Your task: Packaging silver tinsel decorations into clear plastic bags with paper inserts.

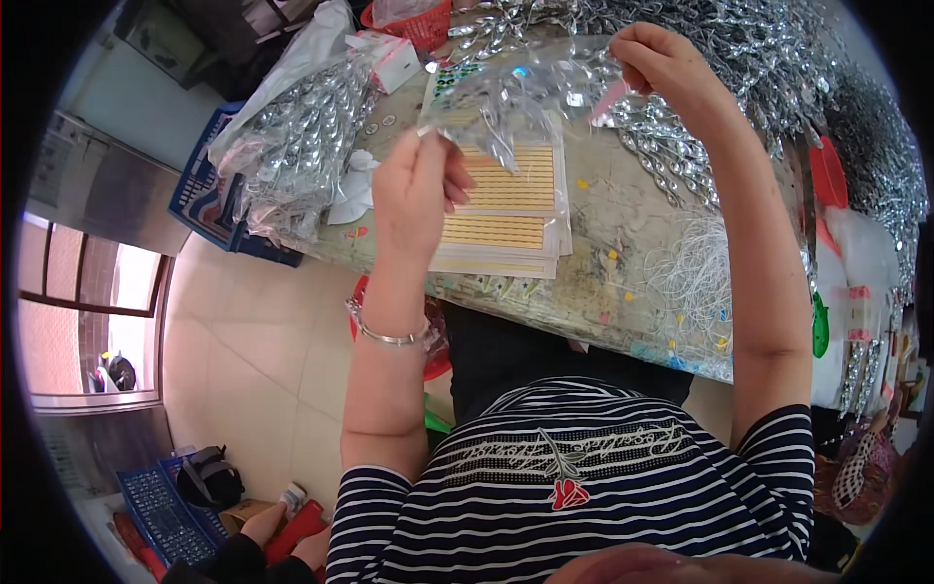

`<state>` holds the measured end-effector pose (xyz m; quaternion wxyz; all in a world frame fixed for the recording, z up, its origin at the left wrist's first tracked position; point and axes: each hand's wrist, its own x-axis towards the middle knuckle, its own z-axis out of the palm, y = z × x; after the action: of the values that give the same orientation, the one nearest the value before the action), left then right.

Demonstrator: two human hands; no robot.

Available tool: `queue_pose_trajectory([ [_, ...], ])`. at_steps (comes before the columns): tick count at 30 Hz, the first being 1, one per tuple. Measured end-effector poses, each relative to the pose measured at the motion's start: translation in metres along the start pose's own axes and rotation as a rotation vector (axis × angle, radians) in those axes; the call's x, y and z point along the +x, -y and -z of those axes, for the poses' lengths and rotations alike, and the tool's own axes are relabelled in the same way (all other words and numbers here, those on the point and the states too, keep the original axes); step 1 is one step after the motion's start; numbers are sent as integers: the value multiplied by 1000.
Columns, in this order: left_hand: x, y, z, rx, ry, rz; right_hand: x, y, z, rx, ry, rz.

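Note:
A crinkled sheet of clear plastic (545, 83), perhaps a bag, is stretched over the worktable between my two hands. My left hand (413, 185) pinches its near left edge between thumb and forefinger, with the other fingers loosely curled. Farther off and to the right, my right hand (662, 63) is closed on the opposite end. A small pink piece (610, 100) shows just under the right hand; whether it is held I cannot tell. Below the plastic lies a stack of sheets (501, 234) with yellow-orange striped rows. Green gem-like stickers (449, 80) show behind the film.
Silver beaded strands (778, 58) heap up at the far right. A clear bag of silver strands (302, 127) rests on a blue crate (199, 195) at left. White thread (691, 273) lies tangled near the table's front edge. Another person's legs (263, 526) show at lower left.

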<state>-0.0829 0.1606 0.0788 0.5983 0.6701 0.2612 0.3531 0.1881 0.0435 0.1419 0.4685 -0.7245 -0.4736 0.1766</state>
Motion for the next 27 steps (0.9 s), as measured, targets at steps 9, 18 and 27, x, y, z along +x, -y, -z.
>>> queue_pose_trajectory([
  [9, 10, -1, -2, 45, -1, -17, -26, 2, -4, -284, -133, 135],
  [18, -91, 105, -33, 61, 207, 420, -134, -111, -46, -144, -103, -212],
  [27, -99, 116, -36, 53, 154, 399, -194, -83, -93, -256, -212, -120],
])
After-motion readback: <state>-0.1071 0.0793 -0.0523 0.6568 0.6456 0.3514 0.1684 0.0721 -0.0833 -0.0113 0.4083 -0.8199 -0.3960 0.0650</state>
